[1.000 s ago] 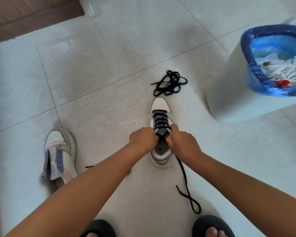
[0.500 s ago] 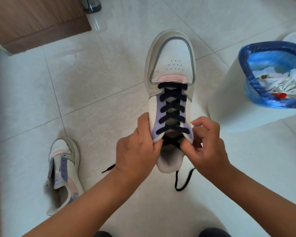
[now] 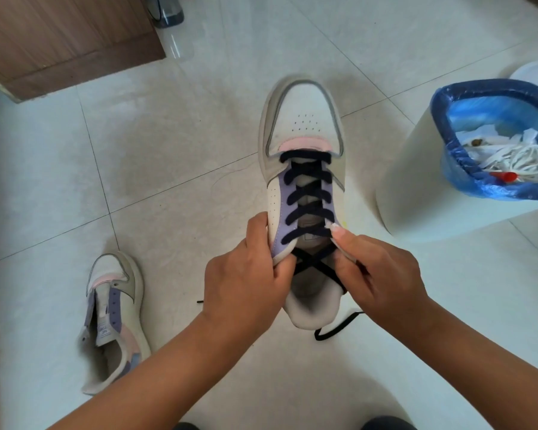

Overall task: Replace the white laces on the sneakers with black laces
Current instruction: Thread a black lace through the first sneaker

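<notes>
Pale glossy tiled floor (image 3: 174,144), thin grout lines. On it: unlaced sneaker (image 3: 114,318) at left, white bin (image 3: 416,181) with blue liner at right, brown wooden panel (image 3: 59,38) at top left, grey-blue base (image 3: 168,13) beside panel.

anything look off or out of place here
Nothing damaged or spilled. The second sneaker lies on the floor with no lace in its eyelets, tongue flopped askew. The held sneaker carries the black lace, its loose ends dangling. White laces sit in the bin.
</notes>
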Tool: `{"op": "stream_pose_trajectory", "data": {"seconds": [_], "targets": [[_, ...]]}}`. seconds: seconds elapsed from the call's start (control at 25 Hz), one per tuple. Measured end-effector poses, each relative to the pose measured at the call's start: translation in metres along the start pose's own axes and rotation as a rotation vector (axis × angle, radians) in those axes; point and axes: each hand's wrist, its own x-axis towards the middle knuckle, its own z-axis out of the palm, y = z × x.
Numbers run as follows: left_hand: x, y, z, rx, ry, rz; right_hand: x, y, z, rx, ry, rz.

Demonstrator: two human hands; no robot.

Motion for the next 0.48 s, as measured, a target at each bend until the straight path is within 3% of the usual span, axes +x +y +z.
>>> {"op": "stream_pose_trajectory", "data": {"seconds": [0.08,0.16,0.2,0.28,0.36,0.48], "targets": [[0.005,-0.010,0.017,0.113,-0.221,-0.118,-0.008,0.001,0.008,0.022,-0.160,0.242],[0.004,-0.028,0.047,0.188,-0.420,-0.186,-0.025,0.006,0.026,0.010,-0.542,0.580],[0.002,-0.038,0.063,0.214,-0.502,-0.205,-0.037,0.009,0.038,-0.030,-0.719,0.654],[-0.010,-0.053,0.093,0.219,-0.646,-0.220,-0.058,0.013,0.059,-0.078,-0.917,0.679],[-0.026,-0.063,0.106,0.064,-0.733,-0.286,-0.069,0.010,0.066,0.012,-0.909,0.809],[-0.037,-0.071,0.098,-0.163,-0.730,-0.373,-0.081,0.007,0.060,0.229,-0.828,1.097]]}}
